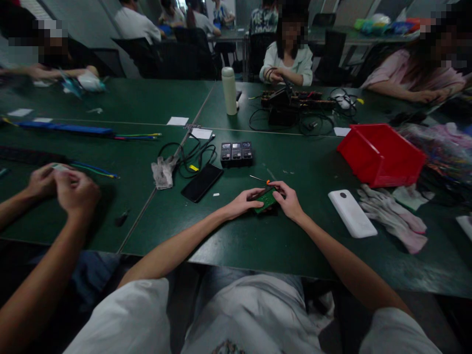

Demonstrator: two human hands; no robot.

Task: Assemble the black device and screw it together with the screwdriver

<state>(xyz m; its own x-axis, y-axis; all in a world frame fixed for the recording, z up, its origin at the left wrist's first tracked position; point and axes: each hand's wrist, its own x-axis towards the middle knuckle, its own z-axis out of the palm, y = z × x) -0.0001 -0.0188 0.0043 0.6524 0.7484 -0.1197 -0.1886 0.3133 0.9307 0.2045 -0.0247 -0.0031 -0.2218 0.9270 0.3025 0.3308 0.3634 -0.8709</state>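
A small green circuit board (266,200) is held between my two hands, just above the table near its front edge. My left hand (243,204) is closed on the board's left end, thumb on top. On the right end my right hand (288,200) grips it, thumb on the face and fingers behind. Something dark shows under the board; I cannot make out what it is. Right behind my hands lies a screwdriver (268,182) with an orange part, its thin metal shaft pointing left. A black phone (202,183) rests to the left of my hands.
Behind the board stands a black three-part block (236,154). A white power bank (352,213), work gloves (393,216) and a red bin (381,155) are to the right. Cables (197,155), a grey glove (163,172) and a co-worker's hands (68,187) are left. A pale bottle (229,92) stands farther back.
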